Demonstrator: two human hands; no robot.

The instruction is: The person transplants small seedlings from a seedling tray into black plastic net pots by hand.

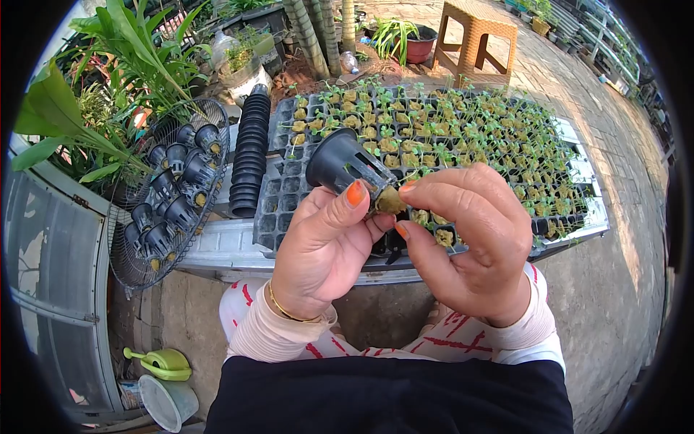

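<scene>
My left hand (322, 242) is closed around a black slotted net pot (345, 163), which lies tilted with its wide rim towards the upper left. A brownish-yellow rockwool plug (390, 201) sticks out of the pot's narrow end. My right hand (477, 242) pinches at this plug, thumb below and forefinger above; the exact contact is partly hidden. Just beyond both hands stands a black seedling tray (285, 184), its cells holding many plugs with small green seedlings (463, 134). Several cells on its left side hold no plugs.
A long stack of nested black net pots (249, 155) lies left of the tray. Farther left, a wire basket (119, 249) holds several net pots with plugs. A green watering can (165, 364) and a pale bucket (168, 403) stand on the floor. A woven-pattern stool (476, 43) is behind.
</scene>
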